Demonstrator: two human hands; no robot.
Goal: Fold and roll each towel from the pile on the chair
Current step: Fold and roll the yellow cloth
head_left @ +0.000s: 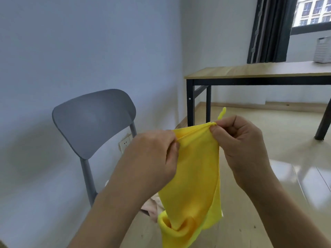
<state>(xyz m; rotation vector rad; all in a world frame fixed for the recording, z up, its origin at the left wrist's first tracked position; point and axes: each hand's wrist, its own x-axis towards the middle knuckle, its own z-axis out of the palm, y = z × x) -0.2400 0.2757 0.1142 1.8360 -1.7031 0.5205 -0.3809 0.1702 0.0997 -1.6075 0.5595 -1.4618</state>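
My left hand (154, 154) pinches the top edge of a yellow towel (193, 178) between thumb and fingers, and my right hand (240, 140) grips the same edge a little further along at its corner, fingers curled closed around the bunched fabric. The two hands sit near each other, holding the towel up in the air in front of me, so the cloth hangs down between my forearms. Its lower end is crumpled and curls up on itself near the bottom of the view. A small yellow loop (222, 113) sticks up from the corner just above my right hand.

Behind my left hand I see a grey chair (93, 120) standing against the pale wall (71, 42), with a white socket (124, 144) low on the wall behind it. A bit of pale pinkish cloth (152, 206) shows under my left forearm, touching the yellow towel's lower part; I cannot tell how much of it lies there. To the right stands a wooden table (259, 70) with black legs, and a white slatted box (323, 50) rests on its far end by the dark curtain (268, 29).
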